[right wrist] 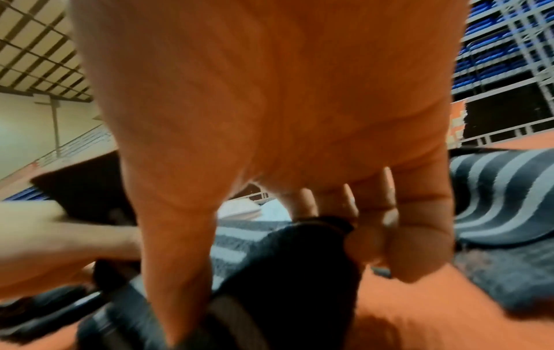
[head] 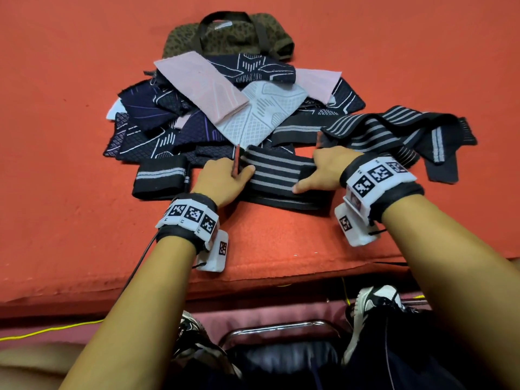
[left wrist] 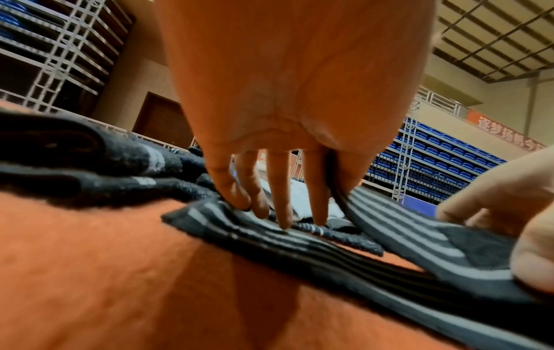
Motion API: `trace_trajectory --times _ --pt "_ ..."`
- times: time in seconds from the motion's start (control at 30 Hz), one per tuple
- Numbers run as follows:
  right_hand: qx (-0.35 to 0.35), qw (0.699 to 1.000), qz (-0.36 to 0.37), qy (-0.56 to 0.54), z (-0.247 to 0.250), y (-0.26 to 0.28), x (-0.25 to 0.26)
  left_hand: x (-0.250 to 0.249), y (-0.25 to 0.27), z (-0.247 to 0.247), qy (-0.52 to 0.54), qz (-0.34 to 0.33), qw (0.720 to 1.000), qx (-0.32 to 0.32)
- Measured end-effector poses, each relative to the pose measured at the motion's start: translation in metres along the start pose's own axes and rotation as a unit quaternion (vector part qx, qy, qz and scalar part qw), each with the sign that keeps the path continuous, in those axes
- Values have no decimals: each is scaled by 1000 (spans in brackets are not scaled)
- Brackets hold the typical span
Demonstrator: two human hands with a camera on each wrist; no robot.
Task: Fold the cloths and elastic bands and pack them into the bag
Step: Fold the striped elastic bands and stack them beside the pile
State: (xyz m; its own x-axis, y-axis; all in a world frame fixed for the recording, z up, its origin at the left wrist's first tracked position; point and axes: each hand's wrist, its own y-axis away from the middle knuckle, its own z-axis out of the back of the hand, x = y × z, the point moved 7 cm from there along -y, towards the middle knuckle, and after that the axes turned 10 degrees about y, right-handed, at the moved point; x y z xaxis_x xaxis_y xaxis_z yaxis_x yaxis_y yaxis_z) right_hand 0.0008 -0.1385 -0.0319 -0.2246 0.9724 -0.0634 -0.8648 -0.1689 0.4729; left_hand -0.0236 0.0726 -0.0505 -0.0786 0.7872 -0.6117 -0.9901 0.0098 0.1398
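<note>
A black elastic band with grey stripes point(head: 278, 175) lies in folded layers on the orange table, near the front edge. My left hand point(head: 225, 175) pinches its left fold between thumb and index finger, and the other fingers press straight down on the lower layers point(left wrist: 233, 227). My right hand point(head: 323, 170) grips the band's right end point(right wrist: 284, 260), fingers curled over it and thumb on top. A leopard-print bag point(head: 228, 35) lies at the back, behind a pile of pink, white and navy cloths point(head: 213, 102).
A folded striped band point(head: 161, 177) sits just left of my left hand. A long loose striped band point(head: 394, 130) sprawls to the right of the pile. The table's front edge point(head: 253, 277) is close to my wrists, with shoes and a chair below it.
</note>
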Motion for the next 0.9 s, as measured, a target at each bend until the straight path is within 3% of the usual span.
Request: trace_trajectory --times 0.2,0.53,0.73,0.9 --pt "-21 999 -48 -4 -1 -7 -11 6 0 -1 49 27 997 -56" --pt "-28 998 -37 -31 -11 -12 7 30 0 16 44 111 986 -117" --pt "-30 998 -37 -46 -13 -10 15 33 0 18 38 120 986 -110" --pt "-84 994 -66 -39 5 -4 3 23 3 10 74 114 987 -89"
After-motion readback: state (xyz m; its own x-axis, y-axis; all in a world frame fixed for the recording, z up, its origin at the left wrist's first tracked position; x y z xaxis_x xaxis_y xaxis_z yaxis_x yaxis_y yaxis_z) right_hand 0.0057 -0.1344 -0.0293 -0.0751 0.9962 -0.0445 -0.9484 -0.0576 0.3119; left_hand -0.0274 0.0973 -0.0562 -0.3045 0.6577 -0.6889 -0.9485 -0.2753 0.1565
